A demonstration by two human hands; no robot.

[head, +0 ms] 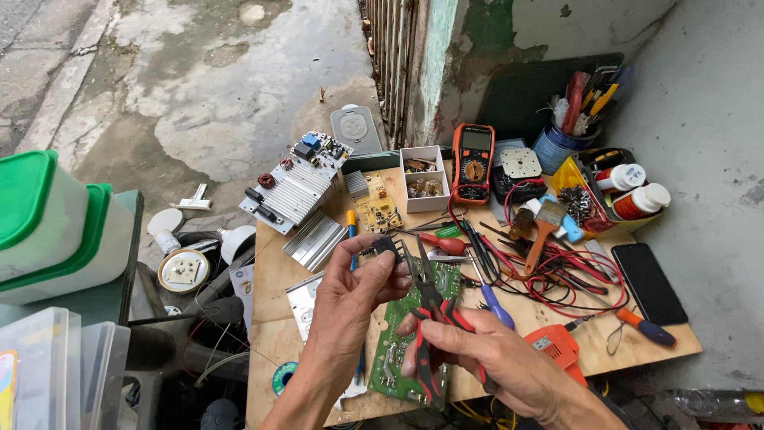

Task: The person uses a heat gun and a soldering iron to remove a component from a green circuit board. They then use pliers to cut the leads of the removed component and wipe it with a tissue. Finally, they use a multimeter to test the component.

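My left hand [344, 306] pinches a small black electronic component [385, 245] between thumb and fingertips, held above the wooden table [274, 275]. My right hand [487, 355] grips red-and-black needle-nose pliers [428, 293], whose slim jaws point up toward the component and sit just right of it. Under both hands lies a green circuit board [390, 358].
An orange multimeter [473, 162] with red leads [573, 275], a white parts box [422, 178], a paintbrush [543, 225], screwdrivers [493, 302], a black phone [648, 283], a circuit board with heatsinks [296, 187] and a can of tools [567, 135] crowd the table. Green-lidded tubs [48, 231] stand left.
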